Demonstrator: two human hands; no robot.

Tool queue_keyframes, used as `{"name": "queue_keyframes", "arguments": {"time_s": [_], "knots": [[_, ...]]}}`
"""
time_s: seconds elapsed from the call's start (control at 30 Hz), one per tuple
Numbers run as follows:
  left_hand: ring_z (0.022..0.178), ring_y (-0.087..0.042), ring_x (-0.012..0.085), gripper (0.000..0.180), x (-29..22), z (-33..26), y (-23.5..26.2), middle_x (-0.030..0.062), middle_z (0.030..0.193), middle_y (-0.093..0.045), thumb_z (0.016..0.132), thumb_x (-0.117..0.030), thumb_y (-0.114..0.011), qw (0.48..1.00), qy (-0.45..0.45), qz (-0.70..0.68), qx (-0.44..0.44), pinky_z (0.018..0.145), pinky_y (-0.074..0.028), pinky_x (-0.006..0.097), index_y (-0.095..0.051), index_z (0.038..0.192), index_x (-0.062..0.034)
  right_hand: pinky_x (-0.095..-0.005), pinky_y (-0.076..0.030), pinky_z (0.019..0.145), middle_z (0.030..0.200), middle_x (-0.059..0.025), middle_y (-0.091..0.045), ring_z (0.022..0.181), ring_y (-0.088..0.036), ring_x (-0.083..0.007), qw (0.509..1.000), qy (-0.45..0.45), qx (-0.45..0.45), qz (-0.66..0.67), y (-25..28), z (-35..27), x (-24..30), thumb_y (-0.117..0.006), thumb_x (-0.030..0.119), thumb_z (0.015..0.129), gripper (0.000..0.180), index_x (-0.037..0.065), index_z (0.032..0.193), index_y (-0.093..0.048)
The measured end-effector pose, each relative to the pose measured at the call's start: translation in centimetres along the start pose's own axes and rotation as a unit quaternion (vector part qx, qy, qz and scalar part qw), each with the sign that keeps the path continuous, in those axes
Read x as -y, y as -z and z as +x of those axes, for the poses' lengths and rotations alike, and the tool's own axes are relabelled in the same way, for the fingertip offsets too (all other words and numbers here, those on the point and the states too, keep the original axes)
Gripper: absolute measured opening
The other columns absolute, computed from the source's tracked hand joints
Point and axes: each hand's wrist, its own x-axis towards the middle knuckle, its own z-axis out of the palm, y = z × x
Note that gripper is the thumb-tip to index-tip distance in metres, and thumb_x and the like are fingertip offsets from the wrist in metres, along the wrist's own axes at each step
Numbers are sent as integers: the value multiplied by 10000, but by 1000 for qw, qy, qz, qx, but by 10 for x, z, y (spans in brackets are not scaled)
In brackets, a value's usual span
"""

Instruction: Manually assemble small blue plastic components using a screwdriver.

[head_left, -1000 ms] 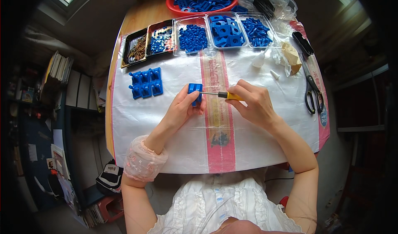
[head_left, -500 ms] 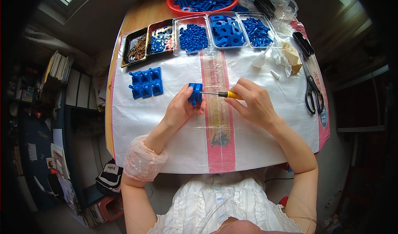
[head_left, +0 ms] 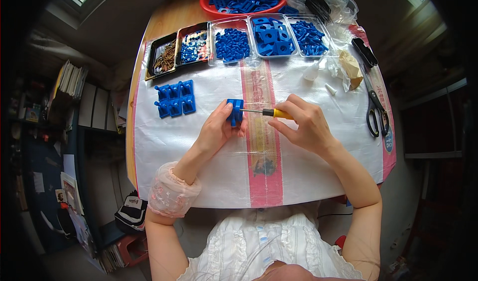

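Over the middle of the table, my left hand [head_left: 216,126] is closed around a small blue plastic assembly [head_left: 235,112]. My right hand [head_left: 307,125] grips a screwdriver [head_left: 280,114] by its yellow and black handle. Its thin metal shaft points left, and the tip meets the right side of the blue assembly. Whether the tip sits in a screw is too small to make out. To the left of my left hand lie several similar blue assemblies [head_left: 175,99], set close together in rows.
Along the back stand trays of brass-coloured screws [head_left: 165,60], small shiny metal parts [head_left: 194,50] and blue plastic pieces [head_left: 232,45]. A red basin [head_left: 205,3] of blue parts is behind them. At the right lie black scissors [head_left: 373,112], a small white bottle [head_left: 311,72] and crumpled brown paper [head_left: 350,70].
The blue assembly has tilted slightly in my left hand. My right fingers have shifted a little on the screwdriver handle; its tip stays at the assembly.
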Motion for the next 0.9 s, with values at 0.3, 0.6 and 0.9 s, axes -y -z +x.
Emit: {"name": "queue_keyframes", "arguments": {"time_s": [0.3,0.6,0.9], "knots": [[803,-599,184,311,0,1,0,128,899,-626,1131,-341,-333,1000,2,-13,6,778,-491,319,-505,1128,-82,-367,-510,633,839,-64,-601,790,-635,-239,998,23,-10,-54,0,3,-1,-811,124,799,233,64,898,-609],[792,-598,179,310,0,0,0,121,895,-626,1131,-345,-342,1000,5,-4,6,769,-492,316,-502,1143,-80,-354,-509,619,822,-47,-600,780,-626,-222,996,46,-35,-73,-4,1,-4,-826,103,756,267,78,873,-587],[793,-597,176,304,0,1,0,119,895,-626,1128,-350,-351,1000,0,-8,-2,770,-492,313,-500,1144,-85,-346,-509,602,812,-52,-633,716,-647,-223,999,20,-22,-39,-2,0,-5,-804,176,838,187,70,901,-664]]}}
